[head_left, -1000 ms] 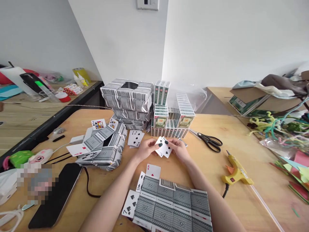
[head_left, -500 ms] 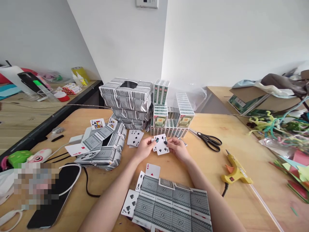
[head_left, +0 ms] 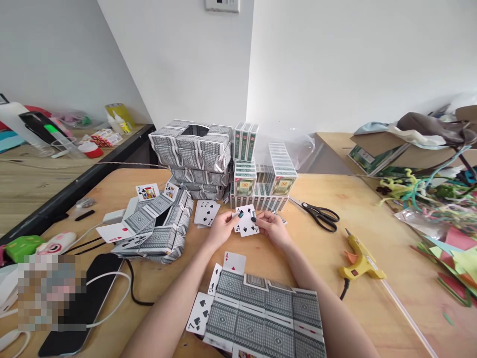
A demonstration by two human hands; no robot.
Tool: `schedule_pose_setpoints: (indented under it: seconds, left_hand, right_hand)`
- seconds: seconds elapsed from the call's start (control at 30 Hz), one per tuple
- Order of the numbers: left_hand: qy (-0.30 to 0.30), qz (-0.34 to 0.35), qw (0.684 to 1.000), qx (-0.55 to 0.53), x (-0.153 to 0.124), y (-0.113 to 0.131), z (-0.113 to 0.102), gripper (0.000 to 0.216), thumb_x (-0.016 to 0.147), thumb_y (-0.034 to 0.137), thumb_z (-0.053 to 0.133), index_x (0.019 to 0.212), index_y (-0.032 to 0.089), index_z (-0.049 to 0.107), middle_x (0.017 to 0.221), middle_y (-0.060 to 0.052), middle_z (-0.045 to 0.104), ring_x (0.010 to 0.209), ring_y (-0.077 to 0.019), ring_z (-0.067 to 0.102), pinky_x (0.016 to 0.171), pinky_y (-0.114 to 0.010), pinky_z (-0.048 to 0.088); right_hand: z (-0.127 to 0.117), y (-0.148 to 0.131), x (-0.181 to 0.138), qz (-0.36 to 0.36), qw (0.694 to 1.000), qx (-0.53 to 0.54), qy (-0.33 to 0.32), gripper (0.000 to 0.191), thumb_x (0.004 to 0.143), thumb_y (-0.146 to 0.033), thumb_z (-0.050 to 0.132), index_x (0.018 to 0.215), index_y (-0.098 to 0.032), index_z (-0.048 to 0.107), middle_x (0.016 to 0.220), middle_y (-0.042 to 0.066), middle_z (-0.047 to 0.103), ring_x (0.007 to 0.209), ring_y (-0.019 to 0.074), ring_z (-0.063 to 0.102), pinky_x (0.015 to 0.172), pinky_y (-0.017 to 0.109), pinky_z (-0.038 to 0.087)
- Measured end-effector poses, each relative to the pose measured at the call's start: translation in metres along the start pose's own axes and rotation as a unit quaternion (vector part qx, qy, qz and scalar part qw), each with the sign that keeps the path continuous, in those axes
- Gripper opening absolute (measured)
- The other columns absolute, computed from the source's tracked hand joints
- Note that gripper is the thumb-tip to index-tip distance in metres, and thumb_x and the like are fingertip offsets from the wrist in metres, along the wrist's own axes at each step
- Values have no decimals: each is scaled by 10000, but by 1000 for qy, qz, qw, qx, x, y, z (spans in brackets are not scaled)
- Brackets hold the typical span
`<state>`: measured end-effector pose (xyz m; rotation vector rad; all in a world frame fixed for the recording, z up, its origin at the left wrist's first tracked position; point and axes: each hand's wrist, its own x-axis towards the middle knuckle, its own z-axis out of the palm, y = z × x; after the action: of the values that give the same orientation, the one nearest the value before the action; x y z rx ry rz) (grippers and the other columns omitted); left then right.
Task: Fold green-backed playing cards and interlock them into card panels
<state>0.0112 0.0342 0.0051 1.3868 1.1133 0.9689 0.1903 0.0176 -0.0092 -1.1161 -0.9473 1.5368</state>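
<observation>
Between both hands, over the table, are a few overlapping playing cards (head_left: 248,223), a four of spades on top and a five peeking out at the left. My left hand (head_left: 223,226) pinches their left edge. Gripping the right edge is my right hand (head_left: 273,226), thumb on the face. Nearer to me, between my forearms, lies a panel of joined cards (head_left: 257,313), patterned backs up. An ace of diamonds (head_left: 234,261) and a seven of spades (head_left: 200,313) stick out from its far and left sides. Loose cards (head_left: 206,214) lie left of my left hand.
Stacked boxes made of cards (head_left: 194,149) and cased card decks (head_left: 281,185) stand at the back. Another card box (head_left: 167,233) sits at left, near a phone (head_left: 82,303) and cables. Scissors (head_left: 320,215) and a yellow glue gun (head_left: 359,261) lie at right.
The whole view has shifted slightly to the right, so things appear a little further left. Both hands keep hold of the cards, with hardly any other movement.
</observation>
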Motion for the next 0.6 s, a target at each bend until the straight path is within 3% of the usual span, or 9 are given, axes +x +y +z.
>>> schedule_pose_setpoints:
  seconds: [0.17, 0.4, 0.6]
  left_hand:
    - [-43, -14, 998, -33, 0, 0, -3, 257, 702, 342, 614, 835, 124, 643, 776, -49, 664, 732, -178, 585, 654, -275, 445]
    - [-31, -32, 997, -55, 0, -2, -1, 243, 684, 277, 625, 868, 119, 632, 816, -67, 676, 728, -184, 607, 633, -282, 466]
    - [-31, -29, 997, -59, 0, -4, -2, 231, 681, 300, 633, 819, 114, 634, 766, -58, 671, 692, -173, 602, 621, -281, 466]
  right_hand:
    - [0, 1, 0, -13, 1000, 9, 8, 335, 551, -440, 765, 681, -192, 581, 617, 15, 642, 573, 164, 585, 576, 301, 465]
    - [2, 0, -1, -6, 1000, 26, -6, 391, 550, -441, 763, 804, -189, 604, 668, 22, 670, 653, 195, 630, 644, 332, 493]
    - [2, -2, -2, 1, 999, 35, -22, 311, 574, -414, 757, 716, -180, 609, 674, 22, 662, 642, 181, 620, 650, 329, 493]
